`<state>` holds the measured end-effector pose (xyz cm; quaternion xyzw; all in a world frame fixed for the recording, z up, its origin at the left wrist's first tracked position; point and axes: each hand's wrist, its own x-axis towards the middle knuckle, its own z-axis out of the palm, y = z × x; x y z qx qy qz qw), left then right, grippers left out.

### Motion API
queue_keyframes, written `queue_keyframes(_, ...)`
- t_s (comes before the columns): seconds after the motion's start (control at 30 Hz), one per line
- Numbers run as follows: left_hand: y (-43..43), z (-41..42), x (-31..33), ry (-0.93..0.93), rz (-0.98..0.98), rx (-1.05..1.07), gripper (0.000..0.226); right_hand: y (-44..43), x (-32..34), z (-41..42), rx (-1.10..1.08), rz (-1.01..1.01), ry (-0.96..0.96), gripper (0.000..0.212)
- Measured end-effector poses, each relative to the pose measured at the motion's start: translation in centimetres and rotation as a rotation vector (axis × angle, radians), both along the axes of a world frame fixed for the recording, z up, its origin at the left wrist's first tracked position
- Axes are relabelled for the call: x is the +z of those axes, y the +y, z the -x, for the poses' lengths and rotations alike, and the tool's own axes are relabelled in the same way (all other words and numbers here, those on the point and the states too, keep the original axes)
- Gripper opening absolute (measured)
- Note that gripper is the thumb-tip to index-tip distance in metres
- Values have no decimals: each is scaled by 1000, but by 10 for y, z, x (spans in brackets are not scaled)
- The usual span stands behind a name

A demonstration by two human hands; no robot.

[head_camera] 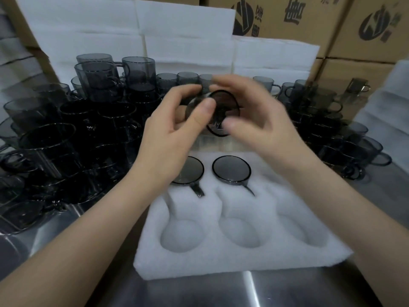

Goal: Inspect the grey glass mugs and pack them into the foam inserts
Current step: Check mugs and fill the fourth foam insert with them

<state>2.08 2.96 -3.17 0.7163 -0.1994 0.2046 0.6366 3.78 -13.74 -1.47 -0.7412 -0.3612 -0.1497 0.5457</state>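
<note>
Inspection step. The grey mug [223, 113] is held above the foam insert [232, 222], mouth tilted toward you. Turn it slowly, checking rim and base, before seating it in a free pocket beside the two packed mugs [231, 170]. Your left hand [174, 129] pinches its side; your right hand [254, 120] cups the rim, fingers curled.
</note>
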Motion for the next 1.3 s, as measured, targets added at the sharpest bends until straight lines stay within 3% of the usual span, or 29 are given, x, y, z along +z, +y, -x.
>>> queue_keyframes(0.1, 0, -2, -1, 35, 1, 46, 28, 3, 1, 5, -98, 331, -245, 67)
queue_keyframes(0.2, -1, -2, 0, 30, -114, 68, 42, 1, 5, 7, -194, 367, -285, 58)
queue_keyframes(0.27, -1, -3, -1, 24, -196, 68, 51, -1, 10, 9, -232, 301, -107, 49)
queue_keyframes(0.37, 0, -5, -2, 69, -334, 74, 38, -17, 22, 6, -161, 245, 178, 43)
queue_keyframes(0.47, 1, -9, -2, 124, -656, 124, 33, -38, 30, 4, -110, 434, 285, 48)
queue_keyframes(0.53, 2, -10, -3, 160, -739, 133, 28, -47, 33, 5, -93, 550, 342, 47)
queue_keyframes(0.8, 0, -13, -4, 173, -814, 138, 33, -59, 42, 16, -78, 867, 376, 54)
queue_keyframes(1.3, 5, -12, -5, 161, -843, 146, 31, -56, 19, 27, -158, 1019, 306, 33)
